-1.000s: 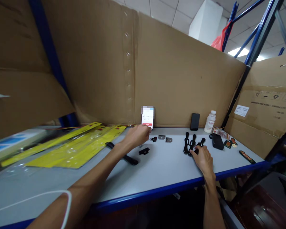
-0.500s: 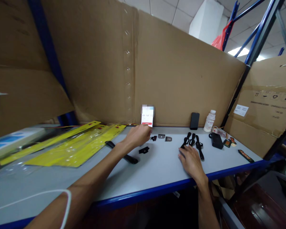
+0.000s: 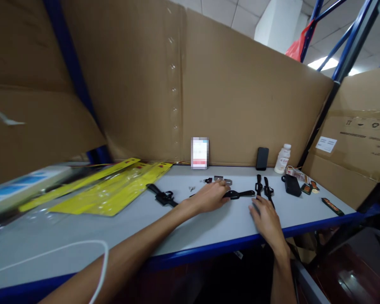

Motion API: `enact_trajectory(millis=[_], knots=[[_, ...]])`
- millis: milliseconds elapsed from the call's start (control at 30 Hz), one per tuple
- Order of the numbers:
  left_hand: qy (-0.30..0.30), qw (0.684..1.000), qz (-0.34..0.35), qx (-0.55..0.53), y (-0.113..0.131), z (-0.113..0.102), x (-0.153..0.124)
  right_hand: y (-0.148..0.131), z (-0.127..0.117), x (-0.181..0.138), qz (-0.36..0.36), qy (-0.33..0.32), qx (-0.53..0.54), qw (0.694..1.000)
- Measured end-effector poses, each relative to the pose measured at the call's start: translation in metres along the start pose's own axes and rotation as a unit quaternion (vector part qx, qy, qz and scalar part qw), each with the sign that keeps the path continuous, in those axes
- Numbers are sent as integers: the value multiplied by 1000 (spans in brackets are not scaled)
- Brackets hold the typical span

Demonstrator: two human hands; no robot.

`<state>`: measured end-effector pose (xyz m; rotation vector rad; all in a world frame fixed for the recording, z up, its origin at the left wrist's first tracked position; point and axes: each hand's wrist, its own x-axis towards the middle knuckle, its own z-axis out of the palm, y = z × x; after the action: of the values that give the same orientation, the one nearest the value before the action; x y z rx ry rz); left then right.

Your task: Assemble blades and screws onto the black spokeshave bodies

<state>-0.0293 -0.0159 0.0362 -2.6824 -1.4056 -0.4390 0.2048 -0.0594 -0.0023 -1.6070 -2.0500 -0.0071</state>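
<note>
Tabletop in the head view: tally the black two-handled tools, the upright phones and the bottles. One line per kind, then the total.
Black two-handled tools: 4
Upright phones: 2
Bottle: 1
Total: 7

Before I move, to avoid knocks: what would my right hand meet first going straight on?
Your right hand would probably meet the black tool just ahead; depth is unclear, so they may be touching.
</note>
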Motion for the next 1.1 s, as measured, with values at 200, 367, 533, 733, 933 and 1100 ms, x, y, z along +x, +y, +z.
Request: enact_trajectory(millis=[200,367,533,733,933,1100], knots=[[-51,999,0,-12,-5,3,-2,25,4,9,39,45,-15,998],[-36,996,50,-67,0,5,-2,13,-4,4,25,59,28,998],[47,997,21,-54,-6,-3,1,-13,0,-8,18,-2,44,999],[32,982,-173,68,-56,-37,-6,-23,-1,-16,49,-10,43,998],[-23,961,-253,107,-77,-49,-16,-20,-1,-12,66,-7,42,997],[-28,970,-219,98,-68,-44,-12,-23,-2,-13,54,-18,47,997]])
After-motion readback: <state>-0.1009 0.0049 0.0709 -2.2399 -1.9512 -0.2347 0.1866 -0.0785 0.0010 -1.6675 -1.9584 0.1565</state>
